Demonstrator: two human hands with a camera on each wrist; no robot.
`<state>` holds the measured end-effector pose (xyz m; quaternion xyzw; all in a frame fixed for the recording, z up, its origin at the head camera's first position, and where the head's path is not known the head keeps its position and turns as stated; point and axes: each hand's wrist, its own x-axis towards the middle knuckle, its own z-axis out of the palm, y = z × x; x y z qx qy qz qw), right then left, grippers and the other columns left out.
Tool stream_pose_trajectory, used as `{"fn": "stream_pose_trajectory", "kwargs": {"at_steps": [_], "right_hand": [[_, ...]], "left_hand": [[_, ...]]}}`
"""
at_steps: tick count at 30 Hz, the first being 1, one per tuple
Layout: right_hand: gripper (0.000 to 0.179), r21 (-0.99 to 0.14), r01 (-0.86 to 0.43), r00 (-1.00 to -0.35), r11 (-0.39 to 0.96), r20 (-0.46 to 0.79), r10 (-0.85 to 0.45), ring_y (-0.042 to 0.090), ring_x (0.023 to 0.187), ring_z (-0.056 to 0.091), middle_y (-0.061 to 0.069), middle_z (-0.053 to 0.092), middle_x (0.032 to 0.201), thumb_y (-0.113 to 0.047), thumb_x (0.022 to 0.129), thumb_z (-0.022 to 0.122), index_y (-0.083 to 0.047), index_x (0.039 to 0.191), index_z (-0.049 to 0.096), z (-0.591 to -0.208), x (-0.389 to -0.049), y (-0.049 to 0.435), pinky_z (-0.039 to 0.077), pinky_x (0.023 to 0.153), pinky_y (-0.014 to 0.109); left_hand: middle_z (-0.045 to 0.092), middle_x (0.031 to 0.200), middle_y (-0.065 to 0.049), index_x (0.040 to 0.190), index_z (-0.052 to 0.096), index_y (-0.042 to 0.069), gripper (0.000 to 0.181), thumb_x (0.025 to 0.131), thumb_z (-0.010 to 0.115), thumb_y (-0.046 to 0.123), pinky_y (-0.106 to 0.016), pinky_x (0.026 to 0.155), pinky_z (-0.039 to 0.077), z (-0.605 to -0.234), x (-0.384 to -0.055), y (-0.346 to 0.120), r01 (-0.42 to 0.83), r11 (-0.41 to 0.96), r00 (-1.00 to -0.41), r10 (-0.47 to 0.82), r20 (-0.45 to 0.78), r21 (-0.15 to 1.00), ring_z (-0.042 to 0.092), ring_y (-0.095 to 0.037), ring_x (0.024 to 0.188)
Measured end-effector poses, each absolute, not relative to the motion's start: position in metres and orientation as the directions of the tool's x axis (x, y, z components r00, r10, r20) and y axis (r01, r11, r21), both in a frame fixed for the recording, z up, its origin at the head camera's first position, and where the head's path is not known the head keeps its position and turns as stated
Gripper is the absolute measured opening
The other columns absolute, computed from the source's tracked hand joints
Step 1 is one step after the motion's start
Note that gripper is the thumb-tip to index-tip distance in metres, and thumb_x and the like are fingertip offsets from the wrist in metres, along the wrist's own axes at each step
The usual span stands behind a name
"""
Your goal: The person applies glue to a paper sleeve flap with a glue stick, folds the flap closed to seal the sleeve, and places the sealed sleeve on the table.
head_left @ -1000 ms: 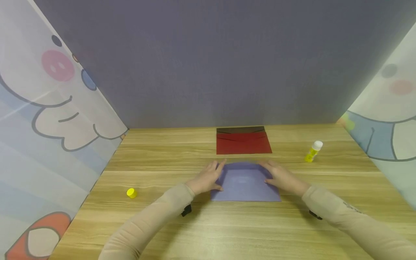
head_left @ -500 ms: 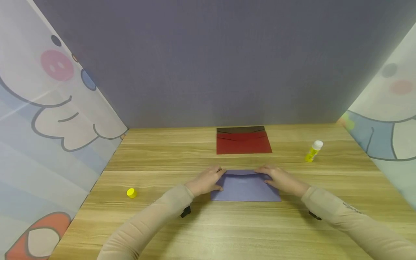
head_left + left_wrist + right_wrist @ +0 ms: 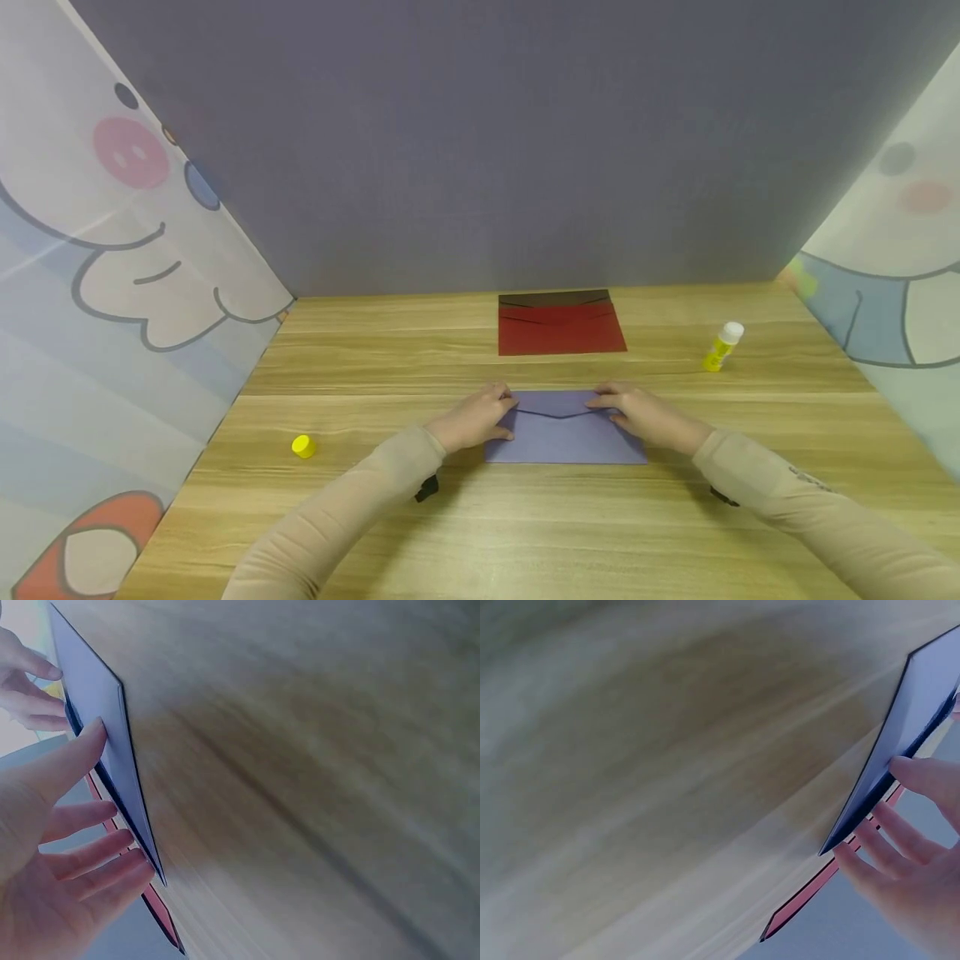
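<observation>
A purple envelope (image 3: 564, 442) lies flat on the wooden table, its pointed flap (image 3: 557, 402) folded down toward the person. At its left end is my left hand (image 3: 478, 417), the thumb (image 3: 91, 742) resting on the front and the other fingers extended along the top edge. My right hand (image 3: 645, 415) does likewise at the right end, its thumb (image 3: 909, 769) on the paper and its fingers (image 3: 885, 840) spread behind the edge. Neither hand curls round the envelope. Parts of both side edges are hidden under the hands.
Behind the purple envelope lie a red envelope (image 3: 561, 335) and a dark one (image 3: 555, 298) partly under it. A yellow glue stick (image 3: 722, 348) with a white end stands at the right. Its yellow cap (image 3: 303, 447) sits at the left. A grey panel (image 3: 480, 150) borders the table's back.
The purple flap has come over from standing up at the back to lying down across the envelope's front. Both hands have stayed at the two ends, fingers following the flap.
</observation>
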<state>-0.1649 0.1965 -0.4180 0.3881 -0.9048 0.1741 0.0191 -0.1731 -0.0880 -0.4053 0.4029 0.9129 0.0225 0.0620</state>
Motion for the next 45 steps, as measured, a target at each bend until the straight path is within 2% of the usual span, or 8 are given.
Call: {"fn": "stream_pose_trajectory", "kwargs": {"at_steps": [8,17,24,28,33,39,45], "right_hand": [[0.033,-0.226,-0.731,-0.681,0.643,0.203,-0.703,0.041,0.1,0.051,0.024,0.056,0.106,0.01,0.07,0.065,-0.002,0.1,0.066,-0.421,-0.163,0.194,0.044,0.083,0.049],[0.031,-0.197,-0.731,-0.682,0.653,0.194,-0.705,0.041,0.101,0.051,0.024,0.056,0.106,0.008,0.071,0.065,-0.002,0.101,0.065,-0.42,-0.162,0.192,0.044,0.085,0.049],[0.029,-0.224,-0.72,-0.694,0.657,0.188,-0.695,0.036,0.097,0.055,0.022,0.057,0.105,-0.006,0.077,0.066,0.002,0.104,0.062,-0.412,-0.163,0.182,0.046,0.084,0.046],[0.037,-0.239,-0.712,-0.698,0.66,0.137,-0.703,0.034,0.104,0.052,0.021,0.055,0.114,-0.017,0.082,0.062,0.003,0.113,0.057,-0.408,-0.162,0.166,0.043,0.088,0.045],[0.049,-0.228,-0.747,-0.648,0.624,0.039,-0.761,0.035,0.116,0.043,0.021,0.045,0.127,-0.025,0.086,0.057,0.006,0.123,0.048,-0.408,-0.157,0.147,0.037,0.094,0.046],[0.059,-0.219,-0.738,-0.632,0.638,-0.106,-0.768,0.03,0.126,0.031,0.015,0.034,0.138,-0.036,0.089,0.05,0.001,0.133,0.037,-0.409,-0.154,0.13,0.029,0.101,0.047],[0.065,-0.204,-0.735,-0.632,0.647,-0.137,-0.762,0.026,0.128,0.028,0.012,0.029,0.141,-0.043,0.088,0.047,-0.001,0.136,0.032,-0.415,-0.154,0.124,0.028,0.102,0.044]], "left_hand": [[0.05,0.113,-0.011,0.117,0.055,-0.001,0.052,0.078,0.064,0.033,-0.022,0.088,0.043,-0.407,-0.176,-0.089,0.75,0.658,-0.65,0.752,-0.108,0.064,0.05,-0.018,0.103],[0.051,0.111,-0.01,0.114,0.058,0.001,0.051,0.077,0.065,0.035,-0.024,0.088,0.043,-0.405,-0.177,-0.084,0.753,0.658,-0.65,0.746,-0.142,0.01,0.051,-0.019,0.101],[0.05,0.112,-0.011,0.115,0.057,0.001,0.052,0.078,0.064,0.036,-0.024,0.09,0.042,-0.405,-0.177,-0.083,0.753,0.658,-0.65,0.744,-0.157,0.003,0.05,-0.019,0.102],[0.051,0.112,-0.011,0.115,0.058,0.001,0.051,0.078,0.065,0.036,-0.023,0.09,0.042,-0.404,-0.177,-0.083,0.753,0.658,-0.649,0.745,-0.156,0.011,0.05,-0.019,0.102],[0.051,0.111,-0.011,0.115,0.058,0.001,0.052,0.077,0.065,0.036,-0.023,0.088,0.043,-0.403,-0.177,-0.083,0.751,0.66,-0.652,0.744,-0.148,0.01,0.051,-0.019,0.101],[0.05,0.115,-0.013,0.117,0.056,0.0,0.053,0.078,0.064,0.035,-0.026,0.091,0.042,-0.401,-0.176,-0.082,0.742,0.67,-0.659,0.736,-0.154,0.025,0.05,-0.022,0.106],[0.05,0.116,-0.013,0.117,0.056,0.0,0.053,0.078,0.064,0.035,-0.027,0.093,0.041,-0.401,-0.175,-0.083,0.743,0.669,-0.658,0.737,-0.157,0.025,0.05,-0.023,0.108]]}}
